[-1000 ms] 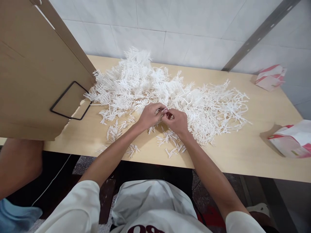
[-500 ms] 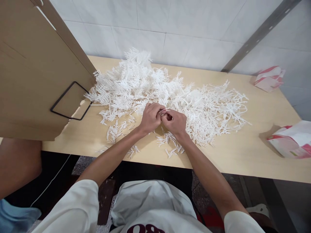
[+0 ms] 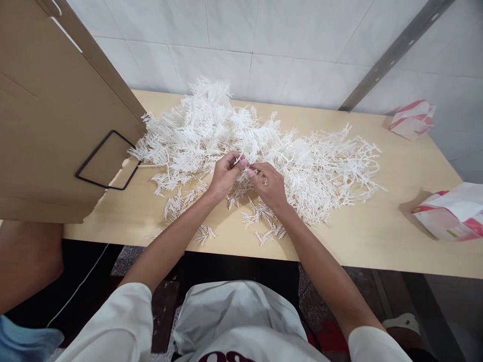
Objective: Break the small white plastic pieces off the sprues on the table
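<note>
Both hands are lifting slightly versus earlier, fingertips now pinching a small white sprig (image 3: 239, 161) just above the pile's (image 3: 264, 146) near edge. Left hand (image 3: 225, 176) and right hand (image 3: 268, 185) are both closing on it. Risk: thin prongs snagging neighbours, dragging loose bits (image 3: 264, 221) off the table (image 3: 377, 236) edge.

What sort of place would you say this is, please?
Probably a small workshop for hand assembly: a heap of white plastic pieces on a plain wooden bench, a tiled wall and a cardboard box.
</note>
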Action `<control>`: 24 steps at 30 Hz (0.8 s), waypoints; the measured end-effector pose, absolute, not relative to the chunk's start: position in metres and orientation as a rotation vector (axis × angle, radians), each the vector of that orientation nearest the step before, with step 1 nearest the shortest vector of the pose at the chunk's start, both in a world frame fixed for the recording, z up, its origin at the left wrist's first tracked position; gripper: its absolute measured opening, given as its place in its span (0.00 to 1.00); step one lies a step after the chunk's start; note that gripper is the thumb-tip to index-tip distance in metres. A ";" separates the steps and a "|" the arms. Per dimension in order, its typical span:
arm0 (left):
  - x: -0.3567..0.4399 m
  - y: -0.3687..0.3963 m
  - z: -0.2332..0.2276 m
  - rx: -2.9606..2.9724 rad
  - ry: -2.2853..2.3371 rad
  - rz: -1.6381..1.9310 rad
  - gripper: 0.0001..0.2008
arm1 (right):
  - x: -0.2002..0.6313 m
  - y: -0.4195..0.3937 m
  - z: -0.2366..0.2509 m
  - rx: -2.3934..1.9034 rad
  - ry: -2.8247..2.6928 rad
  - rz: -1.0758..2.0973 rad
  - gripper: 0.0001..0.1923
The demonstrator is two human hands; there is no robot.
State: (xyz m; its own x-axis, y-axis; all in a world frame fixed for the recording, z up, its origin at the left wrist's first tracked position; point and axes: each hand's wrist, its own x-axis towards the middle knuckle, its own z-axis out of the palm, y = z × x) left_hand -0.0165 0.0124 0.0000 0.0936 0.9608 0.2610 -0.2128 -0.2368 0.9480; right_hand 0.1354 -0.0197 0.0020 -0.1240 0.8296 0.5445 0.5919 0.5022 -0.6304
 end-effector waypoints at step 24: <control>-0.024 0.014 0.012 1.263 0.773 1.205 0.22 | 0.138 -0.018 0.002 -1.190 -1.717 0.399 0.08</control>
State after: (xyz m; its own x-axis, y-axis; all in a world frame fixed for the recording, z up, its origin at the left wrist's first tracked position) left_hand -0.0239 0.0142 0.0119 0.2510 0.9522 0.1740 -0.2383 -0.1134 0.9645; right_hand 0.1382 -0.0183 0.0022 -0.0493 0.8494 0.5254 0.5303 0.4681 -0.7069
